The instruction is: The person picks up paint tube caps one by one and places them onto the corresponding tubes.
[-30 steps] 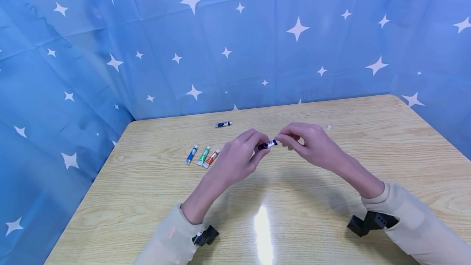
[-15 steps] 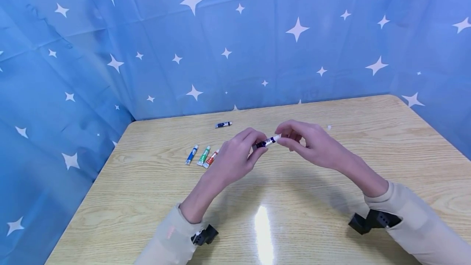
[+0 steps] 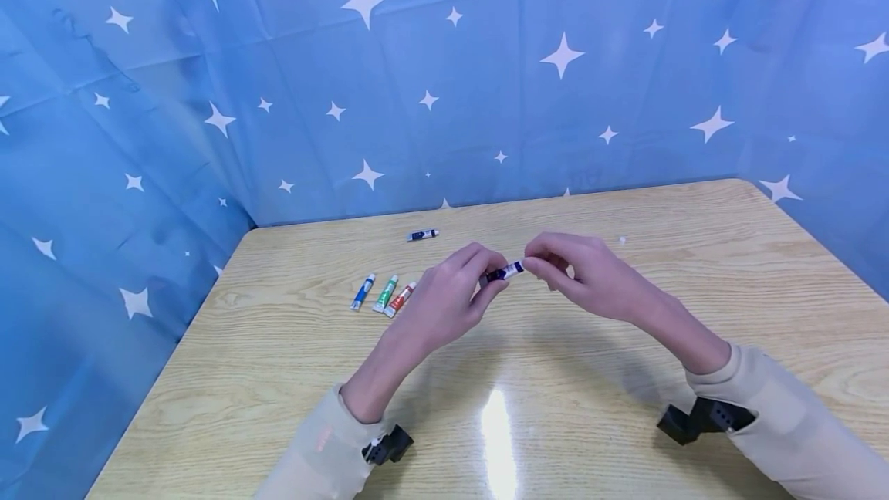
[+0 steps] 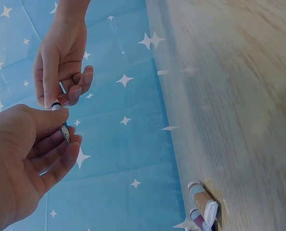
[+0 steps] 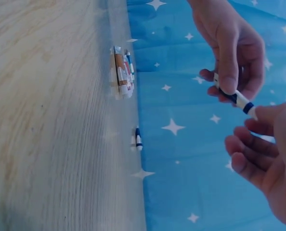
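Note:
In the head view my left hand [image 3: 451, 292] pinches a dark blue paint tube [image 3: 507, 271] between thumb and fingers, above the table. My right hand [image 3: 586, 272] pinches the tube's white cap end with thumb and forefinger. The right wrist view shows the tube [image 5: 240, 100] slanting between both hands, a dark band near its pale tip. To the left on the table lie a blue paint tube [image 3: 363, 292], a green one [image 3: 385, 294] and an orange-red one [image 3: 400, 300]. Another dark blue tube [image 3: 422, 235] lies farther back.
A small white piece [image 3: 621, 240] lies on the wooden table [image 3: 264, 376] at the back right. Behind the table hangs a blue cloth [image 3: 486, 83] with white stars. Each forearm wears a black camera mount [image 3: 387, 446] at the sleeve.
The tube tilted up slightly and came back lower. My right fingers lifted a little, showing the white end, then closed over it again. The tubes on the table stay put.

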Demonstrator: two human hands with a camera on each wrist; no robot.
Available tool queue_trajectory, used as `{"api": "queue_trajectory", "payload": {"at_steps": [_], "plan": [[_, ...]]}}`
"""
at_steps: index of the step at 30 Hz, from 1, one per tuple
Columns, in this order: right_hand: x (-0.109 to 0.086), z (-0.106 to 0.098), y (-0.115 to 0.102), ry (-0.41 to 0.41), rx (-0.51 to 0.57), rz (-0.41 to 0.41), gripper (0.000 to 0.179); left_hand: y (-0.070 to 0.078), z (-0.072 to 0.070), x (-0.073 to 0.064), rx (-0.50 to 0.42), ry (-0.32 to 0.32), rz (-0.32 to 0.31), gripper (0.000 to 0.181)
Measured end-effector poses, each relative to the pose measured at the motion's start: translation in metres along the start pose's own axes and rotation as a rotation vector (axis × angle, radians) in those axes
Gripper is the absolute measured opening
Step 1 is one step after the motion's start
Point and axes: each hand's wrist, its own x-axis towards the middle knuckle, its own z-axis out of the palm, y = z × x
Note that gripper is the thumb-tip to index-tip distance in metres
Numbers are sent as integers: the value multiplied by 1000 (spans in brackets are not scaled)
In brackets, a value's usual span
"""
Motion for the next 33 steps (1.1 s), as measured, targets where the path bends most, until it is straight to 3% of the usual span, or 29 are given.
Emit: {"api": "queue_trajectory", "payload": {"at_steps": [7,13,23,33], "plan": [[-1,3,-1,-47,19,30,18,1,-1,0,-6,-1,1,14],[0,6,0,-50,20,19,23,2,0,0,-7,35,2,16],[-1,10,0,-2,34,9,23,7,5,-1,149,166,63,16],[0,9,-1,55,-2,19,17,6,1,-1,163,147,29,16]]}}
